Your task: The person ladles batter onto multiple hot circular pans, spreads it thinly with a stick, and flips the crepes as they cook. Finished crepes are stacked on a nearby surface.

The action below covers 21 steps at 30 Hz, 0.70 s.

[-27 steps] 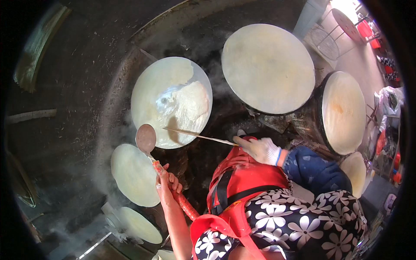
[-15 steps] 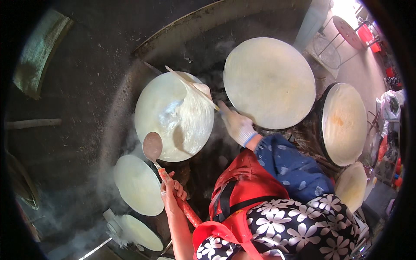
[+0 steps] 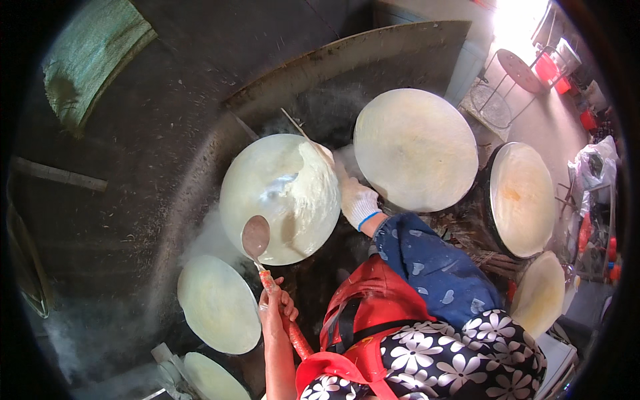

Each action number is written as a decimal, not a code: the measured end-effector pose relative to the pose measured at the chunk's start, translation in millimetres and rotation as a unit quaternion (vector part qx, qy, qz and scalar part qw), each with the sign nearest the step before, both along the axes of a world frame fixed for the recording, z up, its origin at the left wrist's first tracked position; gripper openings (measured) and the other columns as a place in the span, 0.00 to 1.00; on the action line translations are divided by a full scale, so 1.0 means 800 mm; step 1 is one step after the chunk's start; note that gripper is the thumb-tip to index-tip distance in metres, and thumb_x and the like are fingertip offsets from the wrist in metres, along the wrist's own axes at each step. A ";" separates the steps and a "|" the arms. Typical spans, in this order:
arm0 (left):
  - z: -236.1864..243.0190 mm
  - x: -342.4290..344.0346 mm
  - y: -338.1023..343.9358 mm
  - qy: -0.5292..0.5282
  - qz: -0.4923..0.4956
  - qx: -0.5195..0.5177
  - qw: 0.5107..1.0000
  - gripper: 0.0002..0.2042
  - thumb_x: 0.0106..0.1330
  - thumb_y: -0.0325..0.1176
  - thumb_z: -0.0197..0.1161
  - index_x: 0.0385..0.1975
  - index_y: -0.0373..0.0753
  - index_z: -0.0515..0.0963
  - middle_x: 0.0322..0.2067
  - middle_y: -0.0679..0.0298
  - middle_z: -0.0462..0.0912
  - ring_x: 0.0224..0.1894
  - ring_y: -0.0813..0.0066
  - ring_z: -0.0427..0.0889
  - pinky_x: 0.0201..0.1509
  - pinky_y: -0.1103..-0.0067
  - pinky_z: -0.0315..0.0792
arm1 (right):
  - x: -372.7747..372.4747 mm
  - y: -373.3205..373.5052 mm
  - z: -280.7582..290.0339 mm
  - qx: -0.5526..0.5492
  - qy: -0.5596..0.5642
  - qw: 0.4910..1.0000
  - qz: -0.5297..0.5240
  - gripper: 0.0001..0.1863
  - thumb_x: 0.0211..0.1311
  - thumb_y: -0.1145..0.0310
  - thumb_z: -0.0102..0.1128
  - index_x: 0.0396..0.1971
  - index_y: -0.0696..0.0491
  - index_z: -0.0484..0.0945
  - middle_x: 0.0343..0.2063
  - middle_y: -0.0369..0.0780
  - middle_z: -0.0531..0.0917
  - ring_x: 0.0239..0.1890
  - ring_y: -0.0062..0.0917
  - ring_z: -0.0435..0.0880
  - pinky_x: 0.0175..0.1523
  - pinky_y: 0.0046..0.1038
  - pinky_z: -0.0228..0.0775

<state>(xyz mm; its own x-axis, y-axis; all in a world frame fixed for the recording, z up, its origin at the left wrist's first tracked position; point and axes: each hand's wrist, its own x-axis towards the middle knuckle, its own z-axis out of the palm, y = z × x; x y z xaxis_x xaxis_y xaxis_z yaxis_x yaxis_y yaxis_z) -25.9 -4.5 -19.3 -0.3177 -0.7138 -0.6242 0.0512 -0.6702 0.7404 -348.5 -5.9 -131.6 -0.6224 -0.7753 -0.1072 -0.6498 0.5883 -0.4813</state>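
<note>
A round griddle (image 3: 247, 175) stands in front of me, with wet pale batter (image 3: 308, 183) along its right side. My right hand (image 3: 358, 197), in a white glove, is closed at the griddle's right rim. It grips a thin, flat batter spreader (image 3: 296, 125), seen nearly edge-on along the upper right rim; the glove partly hides it. My left hand (image 3: 277, 311) is wrapped round the red handle of a ladle (image 3: 256, 237). The ladle's brownish bowl hangs over the griddle's near edge, and its shadow falls on the batter.
More pale-topped round griddles surround me: a large one (image 3: 417, 150) at upper right, another (image 3: 522, 200) farther right, and one (image 3: 220, 305) at lower left. Steam rises on the left. A curved metal wall (image 3: 347, 53) bounds the far side. A stool (image 3: 520, 71) stands at far right.
The view has shifted, so the griddles sit lower in it. My right hand has drawn the spreader toward the right rim, and the batter's shape has changed. The left hand still holds the ladle.
</note>
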 end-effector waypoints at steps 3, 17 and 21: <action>-0.007 0.018 -0.002 0.008 -0.005 0.018 1.000 0.20 0.77 0.41 0.67 0.61 0.37 0.73 0.25 0.69 0.68 0.18 0.81 0.64 0.20 0.81 0.62 | 0.053 0.004 -0.023 -0.057 -0.009 0.998 0.038 0.28 0.74 0.73 0.46 0.73 0.54 0.63 0.52 0.57 0.84 0.44 0.51 0.91 0.44 0.46 0.84; -0.025 0.083 -0.014 0.100 -0.081 0.134 0.983 0.19 0.80 0.42 0.63 0.60 0.35 0.73 0.26 0.69 0.66 0.21 0.85 0.63 0.20 0.84 0.59 | 0.163 0.039 -0.064 0.000 0.002 0.996 -0.086 0.31 0.77 0.68 0.51 0.77 0.48 0.59 0.36 0.53 0.86 0.39 0.50 0.90 0.43 0.47 0.81; -0.042 0.102 -0.019 0.133 -0.073 0.147 0.977 0.19 0.80 0.41 0.62 0.60 0.34 0.72 0.26 0.69 0.66 0.20 0.85 0.62 0.20 0.84 0.58 | 0.216 0.017 0.028 0.009 -0.104 0.993 0.047 0.30 0.74 0.74 0.45 0.75 0.52 0.57 0.64 0.59 0.76 0.55 0.56 0.85 0.55 0.51 0.80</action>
<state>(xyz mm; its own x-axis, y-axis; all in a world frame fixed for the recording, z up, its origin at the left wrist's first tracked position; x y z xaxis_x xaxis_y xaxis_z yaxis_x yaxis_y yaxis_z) 56.0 -19.4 -52.8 -0.5822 -0.4510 -0.6765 0.1035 -0.8664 0.4884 -175.9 7.6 -109.0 -0.5113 -0.8254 -0.2396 -0.5898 0.5397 -0.6007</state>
